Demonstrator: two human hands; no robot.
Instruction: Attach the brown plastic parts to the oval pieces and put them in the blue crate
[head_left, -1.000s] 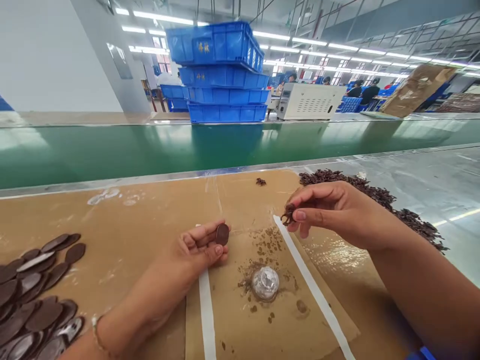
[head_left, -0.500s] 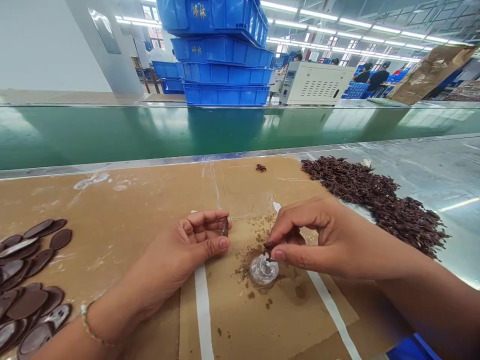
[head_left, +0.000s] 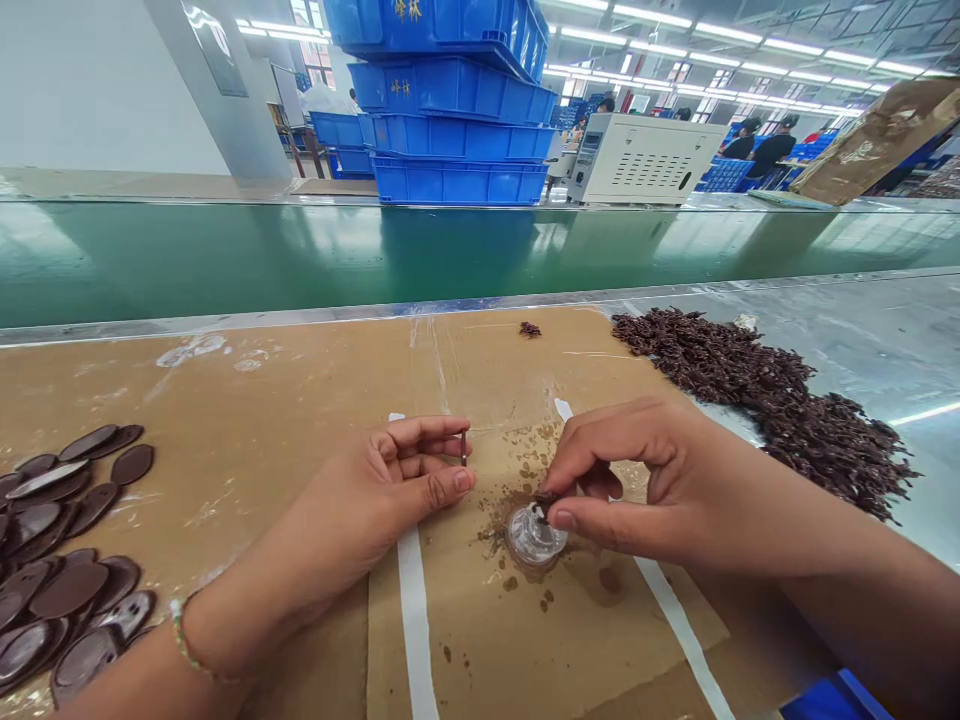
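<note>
My left hand [head_left: 424, 465] pinches a thin dark brown oval disc [head_left: 463, 447] between thumb and fingers, turned nearly edge-on. My right hand [head_left: 611, 480] closes its thumb and forefinger on a small dark brown piece [head_left: 543, 502]. That piece is at the upper right rim of a small round clear dish [head_left: 534, 537], which holds a whitish, wet-looking substance. Brown damp spots surround the dish on the cardboard. The fingers hide much of the small piece, so its full shape cannot be seen.
Dark brown oval discs [head_left: 71, 590] lie heaped at the left. A large pile of small brown pieces [head_left: 750, 385] is at the right, with a tiny cluster [head_left: 530, 329] farther back. Beyond the cardboard [head_left: 300, 390] run a green belt [head_left: 300, 255] and stacked blue crates [head_left: 461, 180].
The disc in my left hand has turned from slightly angled to nearly edge-on. My right hand has lowered the small piece slightly at the dish. The whole view has shifted a little.
</note>
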